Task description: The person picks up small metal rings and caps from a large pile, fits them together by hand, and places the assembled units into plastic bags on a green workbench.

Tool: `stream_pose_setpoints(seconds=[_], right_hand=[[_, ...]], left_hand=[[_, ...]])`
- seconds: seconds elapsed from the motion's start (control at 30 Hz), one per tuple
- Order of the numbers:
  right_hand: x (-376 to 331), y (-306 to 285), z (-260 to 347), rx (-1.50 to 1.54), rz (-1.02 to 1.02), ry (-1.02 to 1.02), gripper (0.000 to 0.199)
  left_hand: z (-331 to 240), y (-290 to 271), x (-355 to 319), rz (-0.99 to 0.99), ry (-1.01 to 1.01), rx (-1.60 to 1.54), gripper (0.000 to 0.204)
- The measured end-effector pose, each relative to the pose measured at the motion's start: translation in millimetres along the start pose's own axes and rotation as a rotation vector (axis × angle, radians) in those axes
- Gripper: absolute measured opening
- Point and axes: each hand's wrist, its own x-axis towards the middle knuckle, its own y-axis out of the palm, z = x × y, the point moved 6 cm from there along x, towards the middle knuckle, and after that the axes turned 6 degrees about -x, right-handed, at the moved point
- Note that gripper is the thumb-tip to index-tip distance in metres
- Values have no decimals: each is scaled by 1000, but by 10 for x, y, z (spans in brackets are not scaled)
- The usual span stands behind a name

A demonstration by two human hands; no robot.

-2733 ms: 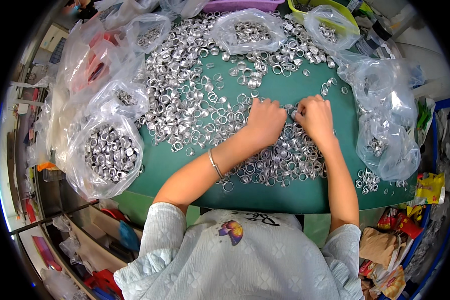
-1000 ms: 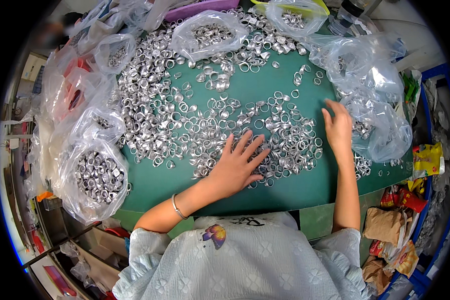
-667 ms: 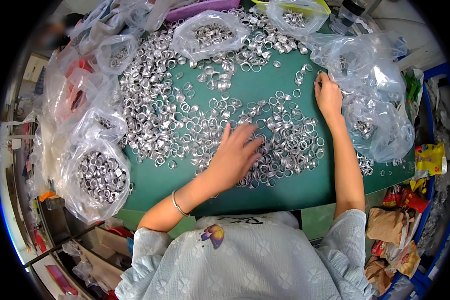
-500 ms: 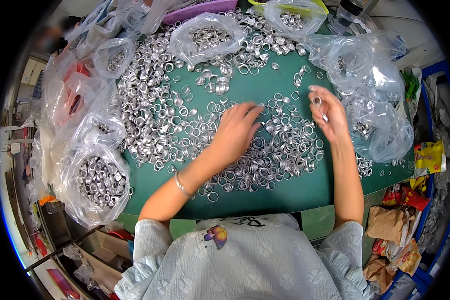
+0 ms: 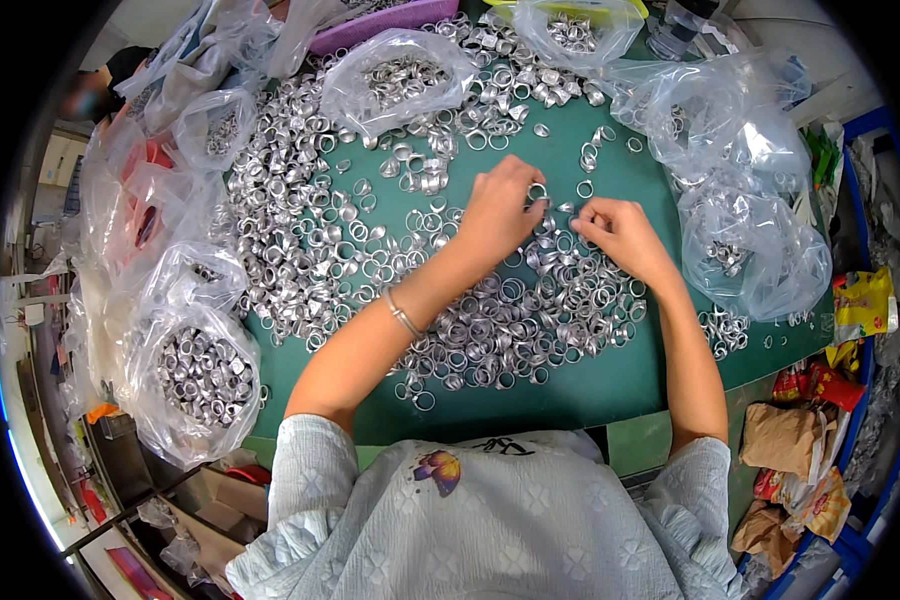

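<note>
Held ring [image 5: 537, 191]: at the twelve o'clock edge of the loose heap [image 5: 500, 330], above the counter [image 5: 590, 400].
Left hand [image 5: 502, 205]: its grip is closed on this ring, finger against thumb; so small a contact may let it slip.
Right hand [image 5: 620, 232]: at four o'clock from the ring, fingers bent; whether its grip contains something, I cannot tell.
Loose heap: a dropped ring could disappear among similar pieces.
Clear bags [image 5: 778, 270]: toward three o'clock; soft, so brushing them might spill their content.

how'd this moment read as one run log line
left hand: pinching ring | right hand: far edge of ring pile, hold unclear | surface: green table | left clear bag: rings inside
</note>
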Motion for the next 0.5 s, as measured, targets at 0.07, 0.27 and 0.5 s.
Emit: stream_pose_setpoints(seconds=[0.07,0.27,0.5], right_hand=[[-115,-26,-44,190,39,-15,19],[-607,-21,-1,1063,49,307,23],[-845,150,262,1080,-7,268,22]], left_hand=[[-23,-170,-52,-102,-2,-120,27],[-409,-145,-322,104,-61,-303,25],[-594,-148,-502,208,-29,-228,20]])
